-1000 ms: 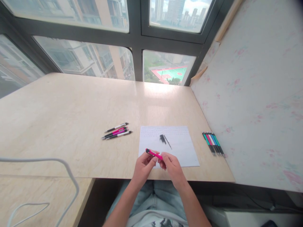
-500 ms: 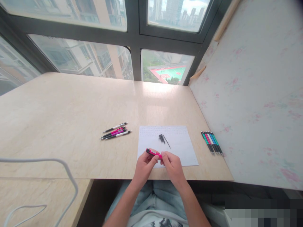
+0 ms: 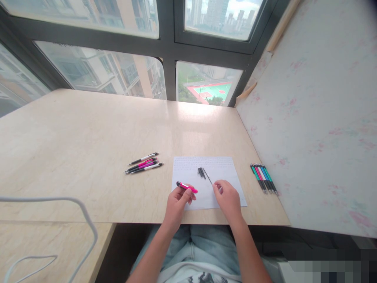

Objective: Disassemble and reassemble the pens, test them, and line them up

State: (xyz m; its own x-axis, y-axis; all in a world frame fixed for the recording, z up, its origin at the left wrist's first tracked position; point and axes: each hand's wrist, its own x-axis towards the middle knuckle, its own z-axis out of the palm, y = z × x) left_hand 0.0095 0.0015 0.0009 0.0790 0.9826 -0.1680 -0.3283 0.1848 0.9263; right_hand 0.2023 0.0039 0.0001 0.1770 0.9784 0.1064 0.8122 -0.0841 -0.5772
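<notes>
My left hand point(image 3: 179, 202) pinches a pink pen barrel point(image 3: 189, 188) with a black end and clip, holding it over the paper's lower left. Thumb and fingertips of my right hand point(image 3: 228, 196) are closed at the near end of a thin dark pen refill point(image 3: 207, 175), which still lies on the paper. Small black pen parts point(image 3: 201, 172) lie beside the refill. Beneath them all is a white sheet of paper point(image 3: 226, 169) with faint writing along its top.
Left of the paper lie several pens point(image 3: 144, 165) in a loose group. A row of several coloured pens point(image 3: 263, 178) lies by the right wall point(image 3: 318, 129). A white cable point(image 3: 84, 212) loops over the lower left. Windows stand behind the table point(image 3: 88, 133).
My hands have drawn apart. The right hand has let go of the pink barrel and moved right to the refill. My left hand keeps the barrel, shifted slightly left.
</notes>
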